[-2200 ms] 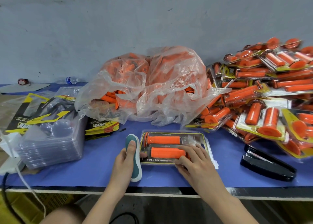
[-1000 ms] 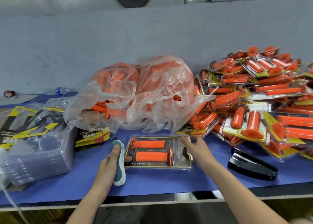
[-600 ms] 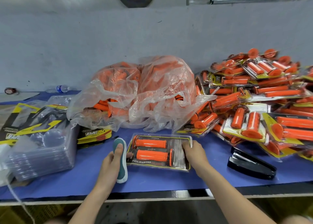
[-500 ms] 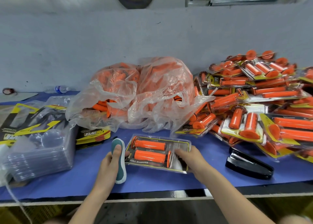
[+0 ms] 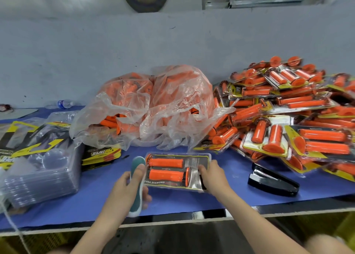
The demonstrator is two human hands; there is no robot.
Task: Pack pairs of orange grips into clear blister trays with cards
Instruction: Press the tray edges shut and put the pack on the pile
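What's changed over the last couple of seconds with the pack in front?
The right hand moved off the front edge of the blister pack, went to its right end and now grips it there; that end looks slightly raised. The left hand still holds the teal tool at the pack's left edge. The black stapler, bag and finished pile are unchanged.

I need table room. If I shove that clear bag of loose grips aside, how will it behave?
The bag looks thin and crumpled, so it would probably sag rather than slide whole. Round grips show at its open edge; some may roll out.
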